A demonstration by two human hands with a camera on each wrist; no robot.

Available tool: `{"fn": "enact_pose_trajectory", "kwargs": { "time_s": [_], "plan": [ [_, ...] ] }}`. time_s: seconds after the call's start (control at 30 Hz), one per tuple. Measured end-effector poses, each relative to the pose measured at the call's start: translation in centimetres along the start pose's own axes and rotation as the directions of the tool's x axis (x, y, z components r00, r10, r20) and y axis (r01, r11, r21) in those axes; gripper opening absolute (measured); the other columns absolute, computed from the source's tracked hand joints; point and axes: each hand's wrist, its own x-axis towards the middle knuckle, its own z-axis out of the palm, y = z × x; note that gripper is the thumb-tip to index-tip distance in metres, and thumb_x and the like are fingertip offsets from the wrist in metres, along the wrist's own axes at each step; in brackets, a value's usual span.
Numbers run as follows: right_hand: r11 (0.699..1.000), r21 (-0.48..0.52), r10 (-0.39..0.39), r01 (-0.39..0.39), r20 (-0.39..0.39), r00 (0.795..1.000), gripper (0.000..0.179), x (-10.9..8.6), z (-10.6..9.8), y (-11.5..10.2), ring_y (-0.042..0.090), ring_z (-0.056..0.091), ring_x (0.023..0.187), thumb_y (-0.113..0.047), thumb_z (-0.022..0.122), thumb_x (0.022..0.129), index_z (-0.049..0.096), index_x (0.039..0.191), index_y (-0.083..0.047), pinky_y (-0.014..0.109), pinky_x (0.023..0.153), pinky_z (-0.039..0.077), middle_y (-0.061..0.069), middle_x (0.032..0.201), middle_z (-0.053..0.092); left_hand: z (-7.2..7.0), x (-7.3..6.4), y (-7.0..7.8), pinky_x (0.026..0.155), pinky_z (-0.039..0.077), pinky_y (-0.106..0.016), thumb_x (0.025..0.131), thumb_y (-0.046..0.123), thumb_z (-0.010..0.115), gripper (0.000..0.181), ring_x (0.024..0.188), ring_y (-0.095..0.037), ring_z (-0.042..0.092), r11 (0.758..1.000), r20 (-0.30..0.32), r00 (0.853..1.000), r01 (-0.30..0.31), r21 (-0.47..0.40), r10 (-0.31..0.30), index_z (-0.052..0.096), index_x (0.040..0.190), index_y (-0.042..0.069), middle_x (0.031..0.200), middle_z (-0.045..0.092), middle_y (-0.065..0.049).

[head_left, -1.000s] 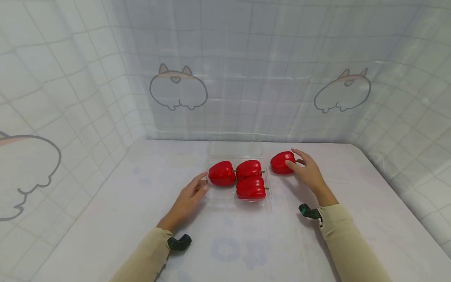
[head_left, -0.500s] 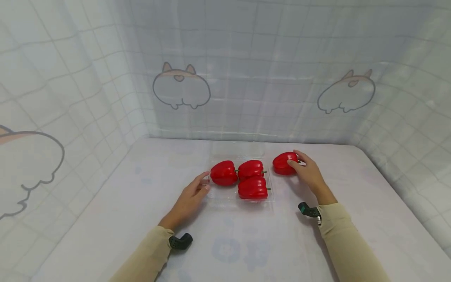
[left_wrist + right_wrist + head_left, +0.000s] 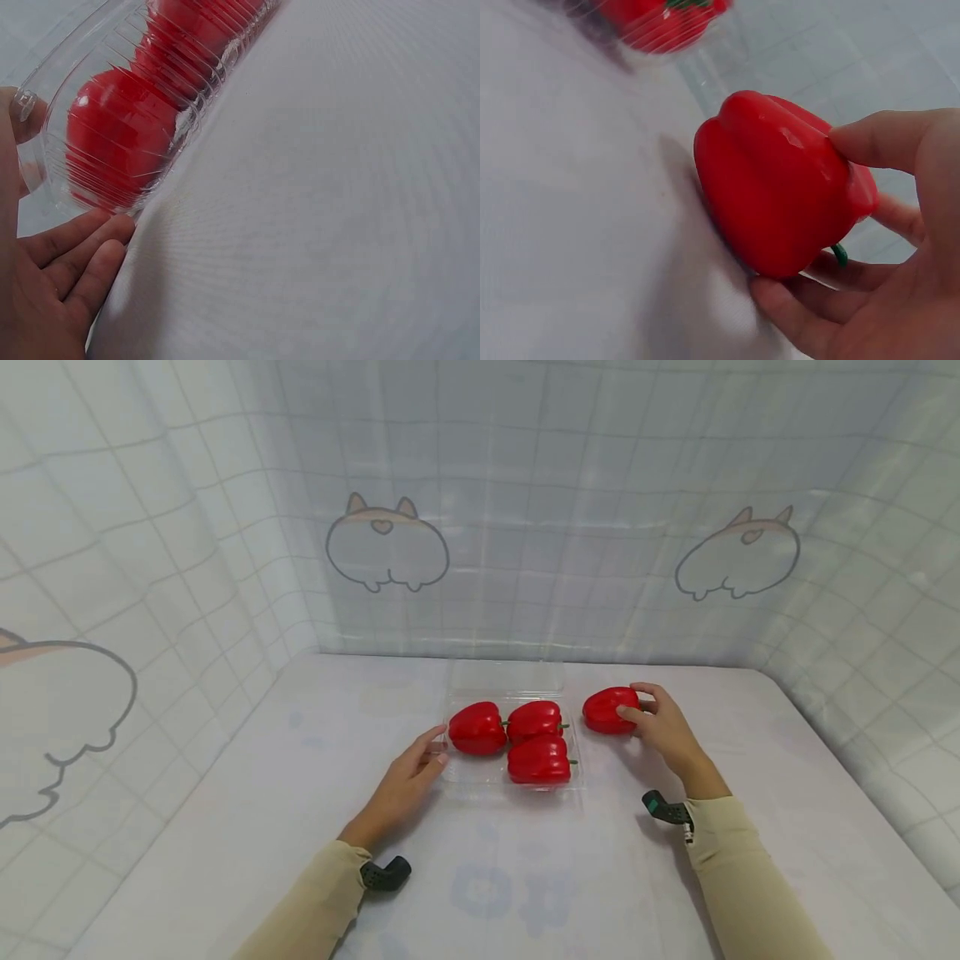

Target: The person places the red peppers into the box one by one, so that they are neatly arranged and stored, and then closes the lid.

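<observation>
In the head view my right hand (image 3: pixel 663 731) is at the stem end of a red bell pepper (image 3: pixel 609 710), right of the clear plastic box. The right wrist view shows the thumb on one side of this pepper (image 3: pixel 772 180) and fingers curled under the other, its green stem (image 3: pixel 840 255) pointing into the palm. Three more red bell peppers (image 3: pixel 477 728) lie on their sides in the clear box (image 3: pixel 474 772). My left hand (image 3: pixel 401 785) rests at the box's left end, its nearly straight fingertips (image 3: pixel 112 225) right at the ribbed wall.
The box's clear lid (image 3: pixel 506 677) lies folded back behind it. A white patterned cloth (image 3: pixel 337 902) covers the table, and a gridded curtain (image 3: pixel 525 527) encloses the back and sides. Each wrist wears a small dark camera (image 3: pixel 386 874).
My right hand has shifted slightly back and right around the pepper's stem end, covering the stem in the head view. The left hand and the box stay put; the head view has shifted slightly.
</observation>
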Motion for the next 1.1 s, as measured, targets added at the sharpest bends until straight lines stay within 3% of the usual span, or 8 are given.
{"fn": "enact_pose_trajectory", "kwargs": {
  "time_s": [0.2,0.57,1.1],
  "plan": [
    [0.994,0.103,0.037,-0.041,0.037,0.999,0.075,-0.5,-0.1,-1.0,0.042,0.035,0.139,-0.029,0.062,0.099,0.021,0.161,-0.016,0.052,0.106,0.043,0.024,0.157,0.029,0.0,-0.1,-0.1,0.103,0.047,-0.048,0.104,0.035,0.054,0.053,0.123,-0.021,0.055,1.000,0.000,1.000,-0.004,0.006,0.004,0.035,0.153,0.038,0.140,0.055,0.000],
    [0.973,0.229,0.022,-0.026,0.020,1.000,0.069,-1.3,-0.2,-2.1,0.038,0.041,0.133,-0.029,0.065,0.098,0.032,0.155,-0.009,0.044,0.098,0.051,0.019,0.152,0.037,0.1,0.1,-0.1,0.103,0.047,-0.049,0.103,0.034,0.055,0.053,0.124,-0.022,0.054,1.000,-0.001,1.000,-0.003,-0.005,0.003,0.036,0.153,0.038,0.138,0.056,-0.001],
    [0.946,0.307,-0.122,0.102,0.047,0.991,0.062,-3.3,1.5,-6.2,0.030,0.050,0.123,-0.024,0.065,0.098,0.035,0.148,-0.006,0.033,0.090,0.056,0.016,0.143,0.044,-0.3,0.1,-0.1,0.104,0.046,-0.051,0.104,0.037,0.053,0.059,0.127,-0.025,0.054,1.000,0.029,1.000,0.010,0.001,-0.010,0.029,0.157,0.038,0.142,0.054,-0.002]
  ]
}}
